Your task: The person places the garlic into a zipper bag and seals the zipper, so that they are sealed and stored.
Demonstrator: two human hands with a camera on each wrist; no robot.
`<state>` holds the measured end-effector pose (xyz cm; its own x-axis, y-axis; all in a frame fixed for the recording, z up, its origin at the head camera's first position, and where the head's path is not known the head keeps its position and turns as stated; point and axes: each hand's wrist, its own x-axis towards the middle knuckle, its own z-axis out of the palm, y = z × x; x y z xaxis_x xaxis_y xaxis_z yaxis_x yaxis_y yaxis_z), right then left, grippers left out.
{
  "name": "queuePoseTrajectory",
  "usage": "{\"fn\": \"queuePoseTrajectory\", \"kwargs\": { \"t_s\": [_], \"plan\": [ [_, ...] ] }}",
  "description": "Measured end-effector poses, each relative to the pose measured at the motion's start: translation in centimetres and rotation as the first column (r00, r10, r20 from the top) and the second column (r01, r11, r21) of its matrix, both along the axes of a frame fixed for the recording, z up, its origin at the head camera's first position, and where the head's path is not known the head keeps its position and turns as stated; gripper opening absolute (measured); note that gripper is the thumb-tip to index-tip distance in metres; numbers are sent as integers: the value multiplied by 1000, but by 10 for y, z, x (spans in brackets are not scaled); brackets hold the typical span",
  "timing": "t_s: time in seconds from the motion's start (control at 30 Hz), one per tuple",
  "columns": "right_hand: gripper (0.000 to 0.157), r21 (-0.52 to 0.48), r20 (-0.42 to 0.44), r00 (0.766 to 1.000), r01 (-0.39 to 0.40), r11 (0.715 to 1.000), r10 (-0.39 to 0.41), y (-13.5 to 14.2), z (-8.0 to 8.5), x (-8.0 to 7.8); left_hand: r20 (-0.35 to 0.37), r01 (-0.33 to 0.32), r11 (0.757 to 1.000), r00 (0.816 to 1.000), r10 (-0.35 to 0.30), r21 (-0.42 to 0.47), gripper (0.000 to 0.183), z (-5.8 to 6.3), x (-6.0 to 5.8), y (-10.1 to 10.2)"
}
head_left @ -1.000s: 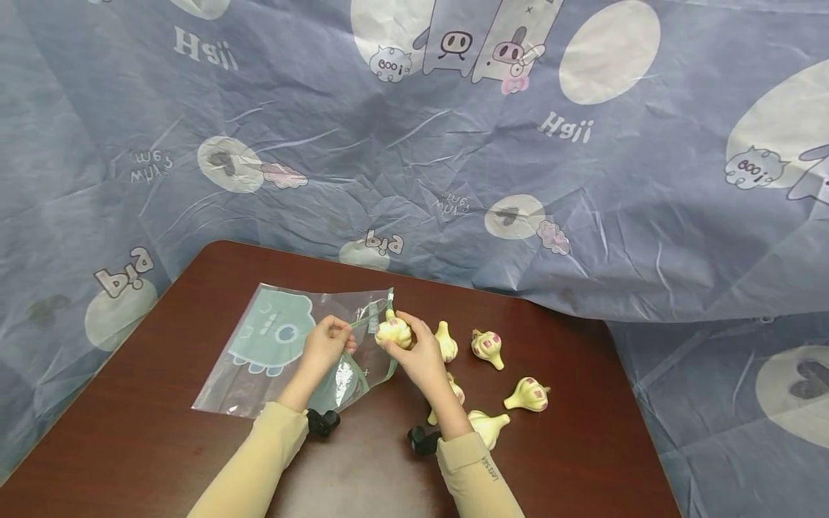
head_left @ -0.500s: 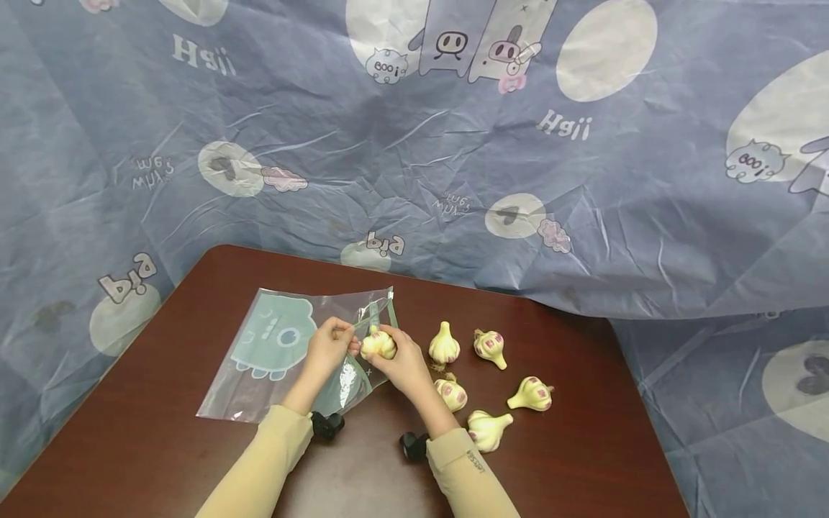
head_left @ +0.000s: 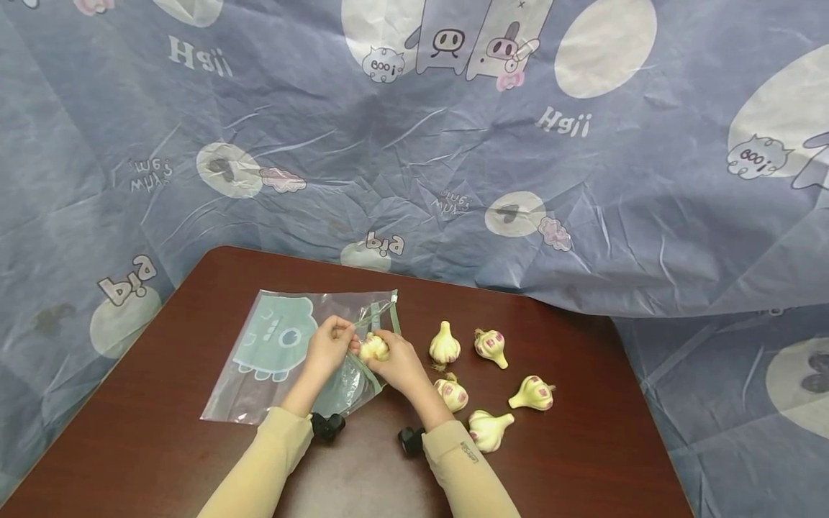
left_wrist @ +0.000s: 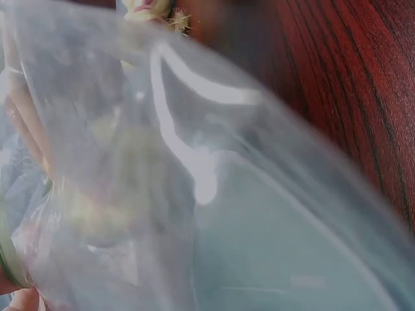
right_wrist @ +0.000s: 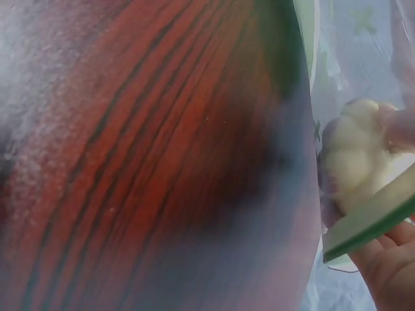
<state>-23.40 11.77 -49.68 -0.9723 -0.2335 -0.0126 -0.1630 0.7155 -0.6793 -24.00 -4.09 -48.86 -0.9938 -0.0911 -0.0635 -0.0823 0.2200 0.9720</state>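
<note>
A clear zip bag [head_left: 252,385] with a teal cartoon print lies on the table, its green-edged mouth towards the right. My left hand [head_left: 327,351] pinches one lip of that mouth. My right hand [head_left: 401,365] holds a garlic bulb [head_left: 373,348] by its fingers, within the bag's opening. In the right wrist view the bulb [right_wrist: 355,155] shows behind the green zip strip [right_wrist: 373,220], with fingertips on it. The left wrist view is mostly filled by the clear plastic [left_wrist: 162,227], through which a pale yellow shape appears blurred.
Several loose garlic bulbs lie right of the bag: one upright bulb [head_left: 444,345], another [head_left: 491,347] behind, one [head_left: 532,393] farther right, and a bulb [head_left: 488,430] near my right forearm. The dark red table [head_left: 570,460] ends at a patterned blue cloth [head_left: 414,180].
My right hand has moved left with the garlic bulb, from beside the bag's mouth into its opening. My left hand keeps its pinch on the lip.
</note>
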Motion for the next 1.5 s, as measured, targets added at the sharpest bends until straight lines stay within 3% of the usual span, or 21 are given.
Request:
{"fn": "queuePoseTrajectory", "kwargs": {
  "t_s": [0.23,0.4,0.6,0.77,0.97,1.17,1.33,1.5],
  "plan": [
    [54,77,-34,996,-75,994,78,-3,-4,-3,-6,10,1000,1000,-10,9,11,-2,1,2],
    [56,103,-4,996,-93,990,94,-3,-7,-4,-18,14,1000,1000,-14,6,12,0,3,2],
    [63,67,-25,995,-94,993,96,1,-3,-3,-24,25,1000,999,-25,3,14,3,3,3],
    [68,-19,19,997,-70,997,70,11,11,2,-9,34,999,999,-34,-22,15,2,2,2],
    [60,-135,-4,1000,2,991,-2,33,38,14,-4,18,1000,1000,-18,4,14,5,0,-2],
    [48,-232,-51,989,121,965,-137,68,61,32,-4,-6,1000,1000,6,12,14,10,-1,-7],
    [44,-299,-41,969,223,928,-246,105,68,49,-10,-3,1000,1000,3,6,15,11,-1,-10],
    [45,-314,-9,936,331,890,-351,142,63,70,-5,-11,1000,1000,11,11,17,13,-1,-10]
  ]
}}
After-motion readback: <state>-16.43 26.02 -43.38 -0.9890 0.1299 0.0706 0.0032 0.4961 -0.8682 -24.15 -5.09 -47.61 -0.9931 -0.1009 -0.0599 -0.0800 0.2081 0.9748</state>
